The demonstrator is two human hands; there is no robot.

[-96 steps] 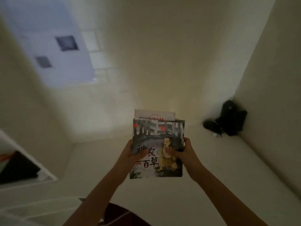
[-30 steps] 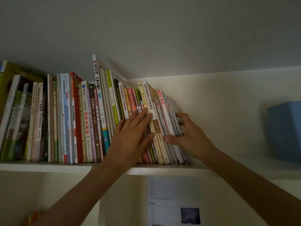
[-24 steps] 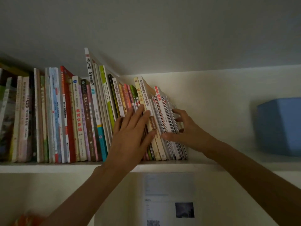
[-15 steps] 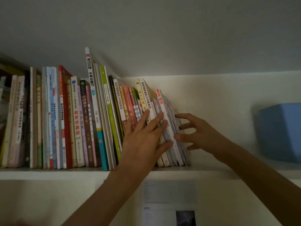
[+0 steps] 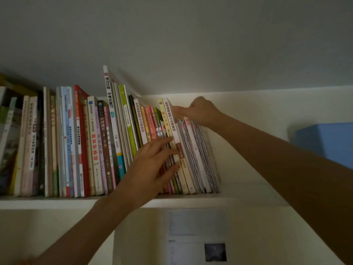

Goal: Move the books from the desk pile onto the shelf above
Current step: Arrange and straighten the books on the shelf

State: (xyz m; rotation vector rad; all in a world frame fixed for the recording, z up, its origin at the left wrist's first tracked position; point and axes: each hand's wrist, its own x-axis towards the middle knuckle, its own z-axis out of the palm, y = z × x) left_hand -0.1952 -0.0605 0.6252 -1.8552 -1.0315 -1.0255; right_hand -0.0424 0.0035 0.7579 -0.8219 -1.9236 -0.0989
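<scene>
A long row of upright books (image 5: 91,142) fills the white shelf (image 5: 248,199). At its right end a bundle of thin books (image 5: 198,155) leans left against a tall cream book (image 5: 170,119). My left hand (image 5: 152,165) presses flat, fingers spread, on the spines just left of that bundle. My right hand (image 5: 198,111) is up at the top edges of the thin books, its blurred fingertips touching the cream book's top corner. Neither hand holds a book. The desk pile is out of view.
A blue box (image 5: 328,142) stands on the shelf at the far right, with bare shelf between it and the books. The ceiling is close above the tallest spine. A printed sheet (image 5: 196,234) hangs on the wall under the shelf.
The books I held over the desk now stand on the shelf. My right hand has gone from the bundle's right side up to its top edge. My left hand stays pressed on the spines.
</scene>
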